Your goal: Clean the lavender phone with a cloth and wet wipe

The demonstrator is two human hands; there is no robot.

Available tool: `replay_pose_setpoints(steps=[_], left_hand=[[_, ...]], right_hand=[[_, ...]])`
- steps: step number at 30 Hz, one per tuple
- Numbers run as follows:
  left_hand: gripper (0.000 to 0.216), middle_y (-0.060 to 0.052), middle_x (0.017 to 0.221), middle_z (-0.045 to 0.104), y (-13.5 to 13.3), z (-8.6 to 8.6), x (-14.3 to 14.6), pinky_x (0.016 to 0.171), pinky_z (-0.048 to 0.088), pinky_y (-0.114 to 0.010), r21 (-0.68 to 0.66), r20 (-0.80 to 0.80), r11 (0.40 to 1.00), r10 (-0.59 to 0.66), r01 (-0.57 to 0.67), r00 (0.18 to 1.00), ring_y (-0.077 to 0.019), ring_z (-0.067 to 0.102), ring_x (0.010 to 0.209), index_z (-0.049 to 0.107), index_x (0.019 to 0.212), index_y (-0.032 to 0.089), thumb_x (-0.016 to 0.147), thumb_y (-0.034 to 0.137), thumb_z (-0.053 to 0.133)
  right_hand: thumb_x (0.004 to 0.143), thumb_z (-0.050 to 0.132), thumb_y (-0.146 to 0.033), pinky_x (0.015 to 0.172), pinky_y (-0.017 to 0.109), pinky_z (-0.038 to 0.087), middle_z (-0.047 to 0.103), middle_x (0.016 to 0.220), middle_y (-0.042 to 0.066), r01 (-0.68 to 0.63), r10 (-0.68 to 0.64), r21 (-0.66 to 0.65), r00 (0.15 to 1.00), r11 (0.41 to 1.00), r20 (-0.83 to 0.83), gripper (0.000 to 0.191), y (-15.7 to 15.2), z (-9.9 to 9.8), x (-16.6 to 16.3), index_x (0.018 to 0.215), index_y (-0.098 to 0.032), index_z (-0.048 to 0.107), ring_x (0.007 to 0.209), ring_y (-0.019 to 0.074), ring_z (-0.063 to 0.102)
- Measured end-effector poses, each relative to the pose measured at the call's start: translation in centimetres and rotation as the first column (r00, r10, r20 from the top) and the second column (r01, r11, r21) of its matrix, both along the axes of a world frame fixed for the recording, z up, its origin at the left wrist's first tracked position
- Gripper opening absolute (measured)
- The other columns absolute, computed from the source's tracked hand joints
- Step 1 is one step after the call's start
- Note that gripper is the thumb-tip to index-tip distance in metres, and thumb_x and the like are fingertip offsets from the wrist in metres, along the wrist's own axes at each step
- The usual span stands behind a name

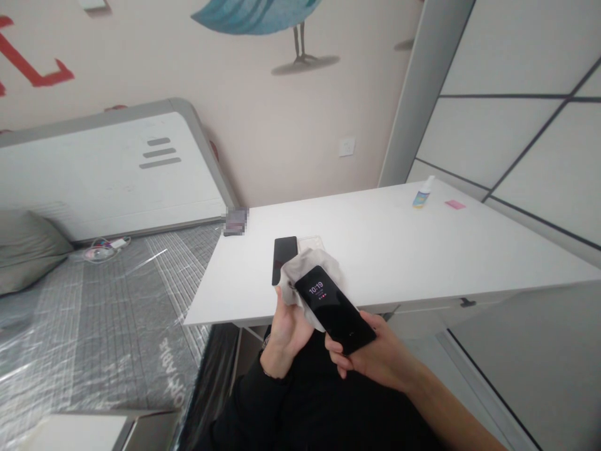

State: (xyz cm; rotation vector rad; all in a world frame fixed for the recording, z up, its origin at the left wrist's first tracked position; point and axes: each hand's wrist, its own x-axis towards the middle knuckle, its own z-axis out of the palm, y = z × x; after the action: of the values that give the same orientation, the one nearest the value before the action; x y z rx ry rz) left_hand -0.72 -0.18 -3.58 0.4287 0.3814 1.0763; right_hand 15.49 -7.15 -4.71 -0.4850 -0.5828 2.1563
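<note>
My right hand point(370, 354) holds a black phone point(334, 307) from below; its screen is lit and shows a clock. My left hand point(288, 329) grips a light grey cloth point(310, 264) bunched against the phone's top end. Both hands hover at the near edge of a white table point(399, 250). On the table just behind the cloth lie a second black phone point(284, 258) and a clear phone case point(312, 241).
A small spray bottle point(424, 191) and a pink slip point(454, 204) sit at the table's far right. A small dark object point(235, 222) lies at the far left corner. A plastic-wrapped mattress point(103, 313) with a pillow point(28, 247) is to the left.
</note>
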Motion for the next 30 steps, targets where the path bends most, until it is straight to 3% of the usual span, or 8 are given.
replay_pose_setpoints(steps=[7,11,13,15,17,19,24,30], left_hand=[[0.065,-0.008,0.121,0.078,0.1,0.9,-0.8,0.118,0.041,-0.048,0.022,0.091,0.995,0.099,-0.101,0.991,-0.0315,0.062,0.13,0.076,0.115,0.025,0.085,0.079,0.058],[0.06,-0.007,0.121,0.078,0.1,1.7,-0.8,0.117,0.042,-0.045,0.009,0.14,0.99,0.135,-0.138,0.981,-0.0278,0.067,0.122,0.075,0.117,0.024,0.094,0.073,0.049],[0.061,-0.006,0.124,0.077,0.0,2.0,-0.7,0.114,0.044,-0.043,-0.007,0.137,0.99,0.14,-0.141,0.981,-0.0268,0.067,0.122,0.073,0.122,0.025,0.097,0.072,0.043],[0.062,-0.006,0.119,0.079,-0.1,2.1,-0.8,0.108,0.048,-0.04,-0.046,0.098,0.991,0.133,-0.129,0.986,-0.0255,0.07,0.117,0.073,0.121,0.025,0.098,0.071,0.04],[0.062,-0.005,0.11,0.081,-0.2,2.1,-0.9,0.102,0.052,-0.036,-0.09,0.053,0.99,0.116,-0.111,0.992,-0.024,0.072,0.108,0.075,0.116,0.024,0.099,0.071,0.039],[0.062,-0.005,0.106,0.081,-0.2,2.0,-0.9,0.1,0.052,-0.037,-0.11,0.034,0.989,0.103,-0.098,0.994,-0.024,0.073,0.106,0.077,0.11,0.024,0.098,0.072,0.04],[0.063,-0.005,0.106,0.081,0.1,2.4,-0.9,0.107,0.049,-0.042,-0.075,0.081,0.989,0.132,-0.126,0.988,-0.0252,0.072,0.106,0.079,0.102,0.025,0.098,0.072,0.038],[0.067,-0.009,0.119,0.078,-0.2,2.3,-1.2,0.11,0.046,-0.046,0.008,0.049,0.999,0.031,-0.031,0.998,-0.0322,0.066,0.12,0.076,0.115,0.023,0.085,0.08,0.057]], right_hand=[[0.094,0.051,-0.07,0.061,0.029,0.042,0.049,0.077,0.0,0.102,-0.117,0.156,0.989,0.982,0.092,0.053,-0.2,-0.2,-0.4,0.098,-0.018,0.061,0.059,0.012,0.039],[0.088,0.058,-0.076,0.06,0.028,0.043,0.049,0.083,-0.002,0.165,-0.254,0.307,0.926,0.937,0.279,0.064,-0.6,-0.2,-0.4,0.122,-0.023,0.053,0.059,0.0118,0.039],[0.089,0.06,-0.071,0.064,0.031,0.047,0.054,0.089,0.0,0.149,-0.395,0.477,0.79,0.866,0.47,0.065,-1.0,0.1,-0.3,0.133,-0.025,0.047,0.065,0.0152,0.048],[0.09,0.065,-0.058,0.078,0.037,0.052,0.061,0.105,0.006,0.066,-0.55,0.63,0.563,0.774,0.617,0.061,-1.4,0.4,-0.3,0.138,-0.025,0.045,0.084,0.0222,0.06],[0.087,0.069,-0.044,0.094,0.044,0.052,0.063,0.126,0.011,-0.029,-0.683,0.735,0.344,0.678,0.644,0.061,-1.7,0.6,-0.3,0.14,-0.026,0.046,0.108,0.0298,0.063],[0.084,0.069,-0.036,0.1,0.045,0.052,0.061,0.135,0.011,-0.101,-0.785,0.812,0.213,0.575,0.582,0.063,-1.7,0.6,-0.3,0.142,-0.027,0.048,0.12,0.0332,0.062],[0.088,0.063,-0.034,0.081,0.037,0.059,0.064,0.121,0.009,-0.145,-0.9,0.903,0.116,0.404,0.421,0.066,-1.9,1.0,0.0,0.152,-0.029,0.045,0.103,0.0295,0.067],[0.09,0.064,-0.035,0.065,0.034,0.055,0.057,0.104,0.006,-0.186,-0.94,0.927,0.037,0.326,0.338,0.074,-1.4,1.8,0.8,0.159,-0.031,0.036,0.082,0.0237,0.064]])
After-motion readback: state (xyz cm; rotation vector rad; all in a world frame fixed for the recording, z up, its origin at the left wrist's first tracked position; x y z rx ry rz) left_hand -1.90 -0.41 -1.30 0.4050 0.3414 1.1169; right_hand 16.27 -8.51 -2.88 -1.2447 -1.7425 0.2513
